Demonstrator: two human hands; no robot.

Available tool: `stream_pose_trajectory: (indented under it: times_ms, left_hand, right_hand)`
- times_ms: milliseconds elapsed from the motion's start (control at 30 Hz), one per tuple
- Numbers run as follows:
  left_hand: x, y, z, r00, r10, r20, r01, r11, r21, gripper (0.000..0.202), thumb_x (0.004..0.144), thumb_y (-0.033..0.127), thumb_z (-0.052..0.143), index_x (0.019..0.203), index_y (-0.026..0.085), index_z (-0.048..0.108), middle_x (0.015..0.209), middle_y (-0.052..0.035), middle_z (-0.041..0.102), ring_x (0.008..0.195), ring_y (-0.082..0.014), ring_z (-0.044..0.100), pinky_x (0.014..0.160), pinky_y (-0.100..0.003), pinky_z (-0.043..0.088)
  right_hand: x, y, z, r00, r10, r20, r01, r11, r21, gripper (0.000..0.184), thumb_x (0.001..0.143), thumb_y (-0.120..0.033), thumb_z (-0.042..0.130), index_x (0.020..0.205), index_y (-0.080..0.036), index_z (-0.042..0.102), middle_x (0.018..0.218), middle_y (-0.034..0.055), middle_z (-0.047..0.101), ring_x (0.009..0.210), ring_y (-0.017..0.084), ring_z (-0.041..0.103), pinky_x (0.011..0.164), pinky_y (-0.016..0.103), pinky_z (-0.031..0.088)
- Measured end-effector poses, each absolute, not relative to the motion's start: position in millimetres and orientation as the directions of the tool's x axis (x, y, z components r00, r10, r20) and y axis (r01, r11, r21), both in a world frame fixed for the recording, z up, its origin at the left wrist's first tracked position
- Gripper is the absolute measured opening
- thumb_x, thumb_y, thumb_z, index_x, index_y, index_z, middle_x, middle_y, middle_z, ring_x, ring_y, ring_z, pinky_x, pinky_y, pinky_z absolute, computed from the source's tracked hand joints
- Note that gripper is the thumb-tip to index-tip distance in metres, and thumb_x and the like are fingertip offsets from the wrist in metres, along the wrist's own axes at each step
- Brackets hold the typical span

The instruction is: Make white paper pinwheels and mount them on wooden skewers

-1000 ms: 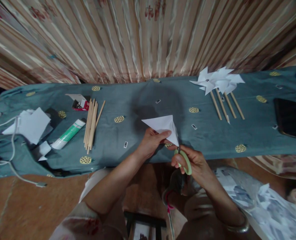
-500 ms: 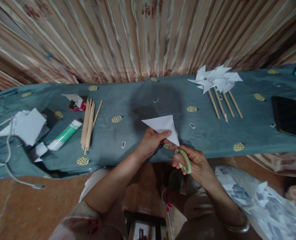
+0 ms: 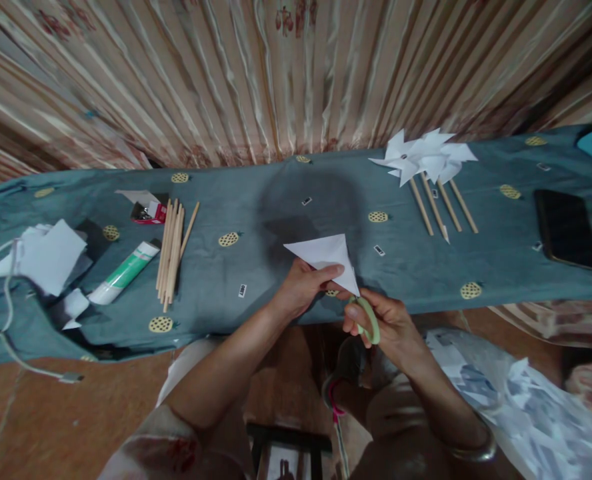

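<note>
My left hand point(image 3: 303, 288) pinches a white folded paper triangle point(image 3: 325, 252) and holds it just above the near edge of the table. My right hand point(image 3: 383, 323) is closed through the green handles of a pair of scissors point(image 3: 367, 319). The blades are mostly hidden behind the paper's lower right corner, where they meet it. Both hands sit close together over the blue-grey tablecloth point(image 3: 276, 227).
Finished white paper pinwheels point(image 3: 423, 158) on wooden sticks lie at the back right, a black phone point(image 3: 566, 228) beside them. To the left are a bundle of wooden sticks point(image 3: 172, 251), a green-white glue tube point(image 3: 123, 272), a small red box point(image 3: 149, 211), paper scraps point(image 3: 46, 257) and a white cable point(image 3: 6, 320). A plastic bag point(image 3: 521, 407) lies at lower right.
The view has drifted slightly, so things on the table sit a little left and higher. The scissors have closed further in on the paper's corner; both hands keep their hold.
</note>
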State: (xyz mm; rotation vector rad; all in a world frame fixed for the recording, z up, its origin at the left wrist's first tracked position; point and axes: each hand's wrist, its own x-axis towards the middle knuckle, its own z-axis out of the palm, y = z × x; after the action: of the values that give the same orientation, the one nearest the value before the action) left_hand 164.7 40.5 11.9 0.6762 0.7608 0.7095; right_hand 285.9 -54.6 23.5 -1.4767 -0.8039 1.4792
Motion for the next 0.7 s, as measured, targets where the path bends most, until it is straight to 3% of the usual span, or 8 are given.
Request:
stream_pose_trajectory:
  times_ms: [267,467,700]
  left_hand:
    - [166,40,10,0.523,0.775,-0.355,-0.322,0.565,0.76,0.031,0.057,0.027,0.081,0.079,0.01,0.067,0.065,-0.0028,0.067,0.054,-0.0135,0.061,0.057,-0.027,0.053]
    - [168,40,9,0.509,0.78,-0.365,-0.353,0.575,0.738,0.033,0.055,0.026,0.082,0.081,0.01,0.069,0.069,-0.0041,0.069,0.059,-0.0159,0.064,0.058,-0.028,0.053]
    - [163,38,12,0.494,0.778,-0.389,-0.374,0.594,0.712,0.032,0.053,0.024,0.082,0.079,0.011,0.069,0.07,-0.0032,0.07,0.059,-0.015,0.064,0.056,-0.026,0.053]
  right_hand:
    - [286,-54,26,0.109,0.863,-0.493,-0.16,-0.475,-0.866,0.046,0.06,-0.057,0.077,0.081,-0.017,0.066,0.051,-0.002,0.06,0.043,0.009,0.05,0.029,0.014,0.034]
    - [289,-49,24,0.204,0.852,-0.482,-0.204,-0.444,-0.872,0.047,0.059,-0.061,0.076,0.06,-0.017,0.062,0.051,0.0004,0.061,0.041,0.008,0.048,0.029,0.015,0.035]
    - [297,-45,24,0.337,0.852,-0.4,-0.228,-0.339,-0.913,0.048,0.063,-0.058,0.074,0.089,-0.018,0.068,0.06,0.0007,0.066,0.049,0.011,0.054,0.035,0.019,0.04]
